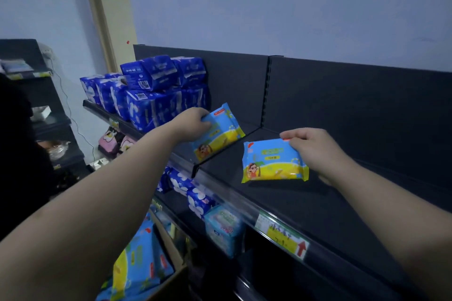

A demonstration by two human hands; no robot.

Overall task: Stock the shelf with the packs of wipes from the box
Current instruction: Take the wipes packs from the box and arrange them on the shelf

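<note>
dark blue packs (156,90) stand stacked in two layers at the upper left, with pink packs (117,142) a level below them. lower still lie blue packs with white flowers (193,197) and, just beside them, a pale blue pack (223,227) — near it a yellow price label (283,234) with a red arrow. at far left a second dark rack (51,95) stands against the pale wall (293,7), a thin cable (69,110) hanging beside it.

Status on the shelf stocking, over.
Left hand grips left pack, right hand grips right pack. Both at the shelf. Blue packs stacked further left, nothing blocking.
</note>
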